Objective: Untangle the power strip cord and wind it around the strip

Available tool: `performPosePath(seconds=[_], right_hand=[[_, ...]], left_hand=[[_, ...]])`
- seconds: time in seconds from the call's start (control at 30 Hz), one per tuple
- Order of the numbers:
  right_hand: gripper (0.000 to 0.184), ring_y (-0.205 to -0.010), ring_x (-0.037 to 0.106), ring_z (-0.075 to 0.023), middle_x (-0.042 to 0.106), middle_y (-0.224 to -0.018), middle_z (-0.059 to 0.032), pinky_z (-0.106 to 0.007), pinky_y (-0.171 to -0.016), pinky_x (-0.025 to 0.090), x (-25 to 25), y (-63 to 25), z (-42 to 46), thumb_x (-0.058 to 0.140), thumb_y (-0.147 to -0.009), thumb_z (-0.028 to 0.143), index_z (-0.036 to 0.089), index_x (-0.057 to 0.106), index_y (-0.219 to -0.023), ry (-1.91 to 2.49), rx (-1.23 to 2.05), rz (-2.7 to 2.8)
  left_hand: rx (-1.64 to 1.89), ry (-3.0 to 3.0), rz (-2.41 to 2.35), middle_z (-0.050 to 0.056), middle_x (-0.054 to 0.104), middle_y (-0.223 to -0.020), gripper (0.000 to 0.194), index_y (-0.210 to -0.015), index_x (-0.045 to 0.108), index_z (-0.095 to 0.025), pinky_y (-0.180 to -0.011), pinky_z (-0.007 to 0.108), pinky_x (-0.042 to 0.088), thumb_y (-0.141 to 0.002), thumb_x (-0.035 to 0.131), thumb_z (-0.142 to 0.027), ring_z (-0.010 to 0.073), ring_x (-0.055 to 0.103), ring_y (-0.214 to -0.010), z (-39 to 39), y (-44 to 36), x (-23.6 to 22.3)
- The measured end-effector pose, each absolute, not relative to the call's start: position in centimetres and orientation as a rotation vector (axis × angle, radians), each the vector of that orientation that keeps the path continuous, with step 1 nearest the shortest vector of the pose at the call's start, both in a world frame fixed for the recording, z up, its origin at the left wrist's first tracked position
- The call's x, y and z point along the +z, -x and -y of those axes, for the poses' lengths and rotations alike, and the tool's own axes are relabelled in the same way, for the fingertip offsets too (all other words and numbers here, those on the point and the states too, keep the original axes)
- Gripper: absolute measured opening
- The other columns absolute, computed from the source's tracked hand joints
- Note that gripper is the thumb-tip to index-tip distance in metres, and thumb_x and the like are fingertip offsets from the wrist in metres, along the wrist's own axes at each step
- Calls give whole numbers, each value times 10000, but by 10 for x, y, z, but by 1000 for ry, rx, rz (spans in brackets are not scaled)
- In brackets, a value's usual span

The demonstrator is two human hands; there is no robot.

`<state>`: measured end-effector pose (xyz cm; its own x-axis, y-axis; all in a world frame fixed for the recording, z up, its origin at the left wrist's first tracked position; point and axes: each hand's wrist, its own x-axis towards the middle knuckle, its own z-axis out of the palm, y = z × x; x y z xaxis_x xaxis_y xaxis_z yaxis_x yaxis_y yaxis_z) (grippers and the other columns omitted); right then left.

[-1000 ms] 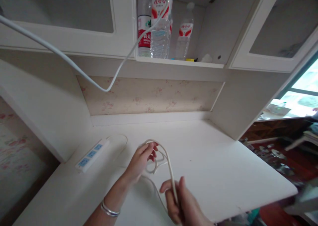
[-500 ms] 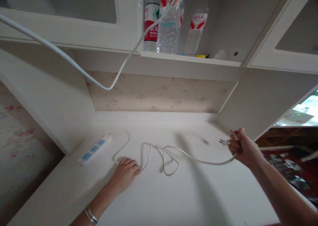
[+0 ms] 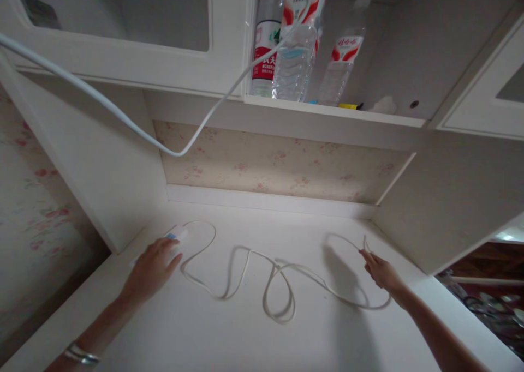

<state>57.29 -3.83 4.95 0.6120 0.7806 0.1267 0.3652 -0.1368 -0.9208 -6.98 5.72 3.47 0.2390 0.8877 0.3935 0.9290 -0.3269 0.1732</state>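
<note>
A white power strip lies on the left of the white desktop, largely covered by my left hand. That hand is over the strip with thumb and fingers apart; one blue socket shows past the fingertips. From the strip's far end a thin white cord winds across the desktop in loose bends and a loop. Toward the right side, my right hand is closed on the cord, raised above its shadow. Short strands stick up beyond the fingers; I cannot make out the plug.
Overhead, plastic bottles stand in an open shelf between cabinet doors. A thick white cable hangs down in front. White side panels flank the desktop, with floral wallpaper behind.
My left hand has moved left from the cord onto the power strip. My right hand still holds the cord, now turned, and the plug prongs no longer show. The view has shifted slightly.
</note>
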Motion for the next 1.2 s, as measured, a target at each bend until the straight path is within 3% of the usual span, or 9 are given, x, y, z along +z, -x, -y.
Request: performPosePath(seconds=[0.1,0.2,0.3,0.57,0.9,1.0,1.07,1.13,1.2], right_hand=[[354,-655,586,-224,648,-795,-100,-342,-556,460,34,-571,37,511,-803,479,219,677,-978,2044,138,1335],[461,-963,574,-316,585,-1160,-164,-477,-745,472,33,-553,43,392,-879,416,247,551,-1277,2200,-321,1502],[467,-1143,482,-355,481,-1324,-145,-546,-848,438,41,-514,55,387,-904,375,293,468,-1356,2136,-565,1562],[401,-1203,491,-262,519,-1294,-78,-450,-985,455,37,-343,115,505,-886,303,313,494,-1287,1605,126,1820],[634,-1404,218,-252,218,-1525,-79,-493,-1130,254,87,-204,65,539,-883,316,288,236,-1439,1201,388,1518],[621,-1390,236,-254,272,-1501,-87,-487,-1132,216,102,-206,34,547,-877,369,268,282,-1429,1167,439,1378],[568,-1247,444,-236,456,-1358,-90,-441,-1051,342,106,-208,23,527,-885,404,268,333,-1402,1102,678,1307],[569,-896,619,-181,579,-1115,-54,-358,-814,490,101,-203,23,508,-887,446,285,313,-1397,986,1031,1174],[595,-579,563,-117,582,-886,-3,-264,-554,458,89,-193,30,521,-863,506,278,318,-1374,863,1345,1036]], left_hand=[[-412,2228,1976,185,488,-1307,602,-1285,467,-96,-1012,441,335,-825,505,-482,331,450,-1201,-87,114,25],[-262,2294,2109,215,447,-1366,774,-1356,395,-60,-997,440,352,-769,520,-549,356,442,-1226,-101,133,9],[-221,2320,2252,209,536,-1282,741,-1363,396,-71,-934,426,405,-795,452,-544,343,525,-1151,-102,129,0],[-478,2233,2479,174,590,-1195,631,-1231,509,-114,-850,425,440,-789,466,-563,338,598,-1020,-74,107,36],[-1762,2675,2659,48,642,-903,693,-1272,389,-216,-607,302,468,-724,667,-535,206,612,-704,74,40,74],[-2086,3111,2368,58,640,-838,755,-1320,369,-195,-625,299,464,-711,689,-504,216,599,-748,98,19,68],[-2083,3509,2081,42,630,-796,843,-1410,279,-196,-619,299,458,-722,669,-490,194,583,-681,108,3,70],[-2082,3654,1837,79,627,-1007,883,-1457,216,-231,-765,347,476,-718,666,-406,229,603,-855,113,-15,77],[-2004,3581,1677,107,496,-1306,910,-1454,262,-236,-1004,405,367,-651,689,-271,303,479,-1185,114,-32,87]])
